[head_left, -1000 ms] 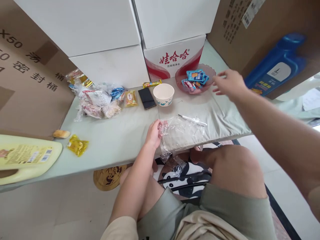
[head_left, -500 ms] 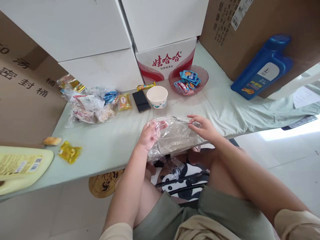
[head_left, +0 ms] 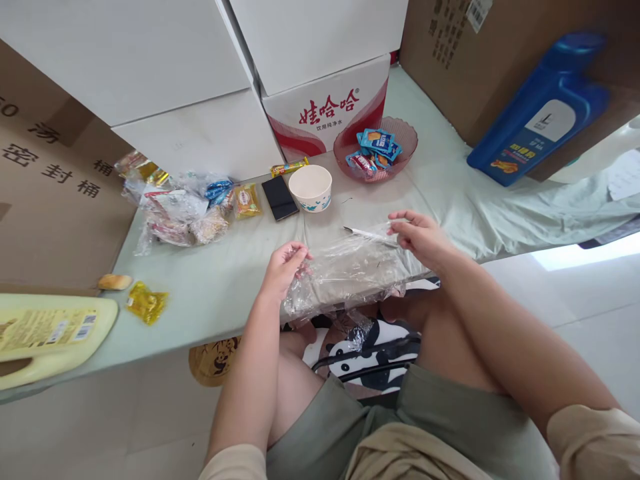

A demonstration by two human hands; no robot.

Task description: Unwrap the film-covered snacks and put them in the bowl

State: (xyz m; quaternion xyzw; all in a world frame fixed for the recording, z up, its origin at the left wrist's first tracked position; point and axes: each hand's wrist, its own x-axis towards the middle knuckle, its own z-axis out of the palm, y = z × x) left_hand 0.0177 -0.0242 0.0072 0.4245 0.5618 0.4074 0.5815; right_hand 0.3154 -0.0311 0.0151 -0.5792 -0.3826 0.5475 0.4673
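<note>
A thin clear plastic film [head_left: 345,267], crumpled along its lower side, stretches between my hands over the table's front edge. My left hand [head_left: 286,270] pinches its left end, fingers pressed together. At the other end my right hand [head_left: 420,237] pinches it between thumb and fingers. Beneath the film lies a slim white stick with a dark tip [head_left: 367,235], pen-like, partly covered. Beyond it stands a white paper bowl [head_left: 311,190] with a blue pattern. Beside the bowl are a black phone [head_left: 280,199] and a yellow wrapped bar [head_left: 289,167].
A pink glass bowl [head_left: 345,143] holds several blue packets. Left are a heap of wrapped snacks [head_left: 175,207], a bread piece [head_left: 115,282], a yellow packet [head_left: 147,303] and a pale yellow jug [head_left: 95,333]. A blue bottle [head_left: 540,127] stands right; boxes [head_left: 325,107] line the back.
My hands have moved apart, drawing the film wider between them. My left hand has closed from a looser curl. The white stick now shows more clearly under the film.
</note>
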